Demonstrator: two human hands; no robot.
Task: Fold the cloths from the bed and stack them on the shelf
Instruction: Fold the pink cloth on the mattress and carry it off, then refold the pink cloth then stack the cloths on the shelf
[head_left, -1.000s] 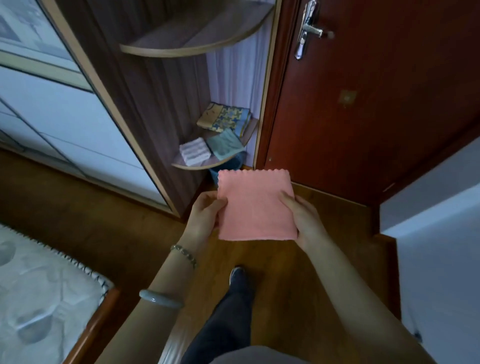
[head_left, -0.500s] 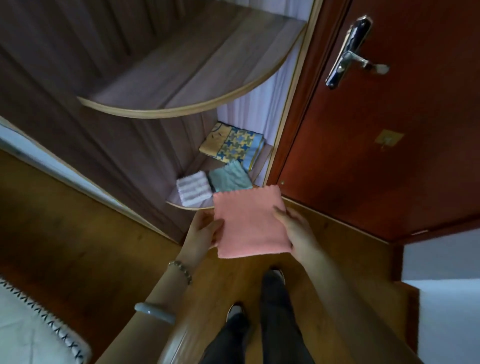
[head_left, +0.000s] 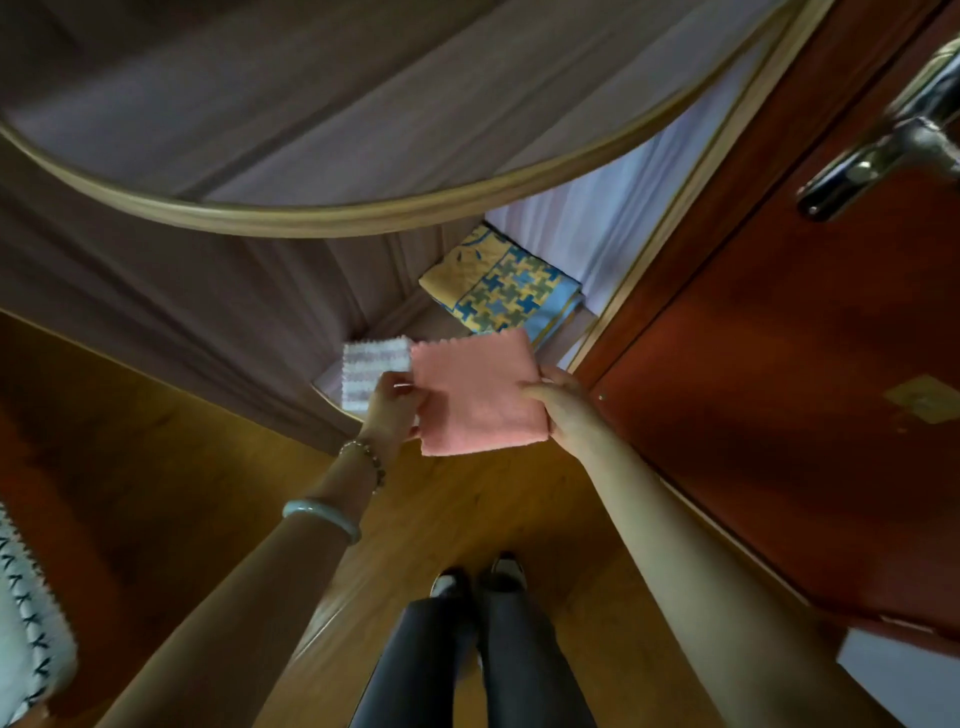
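The folded pink cloth (head_left: 478, 395) is at frame centre. The left hand (head_left: 392, 402) pinches its left edge and the right hand (head_left: 563, 405) pinches its right edge. In the last second it has moved from above the floor to over the lower shelf (head_left: 327, 382), beside the striped cloth (head_left: 371, 371), and now hides the teal cloth. Placement appears imminent: lower it flat, then release both edges.

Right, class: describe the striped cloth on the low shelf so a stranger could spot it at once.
Left of the red-brown door, find the low shelf near the floor. At its front edge, by the left hand, lies a small striped cloth: white and pale purple bands, unlike the plain pink cloth and the yellow-blue patterned cloth.
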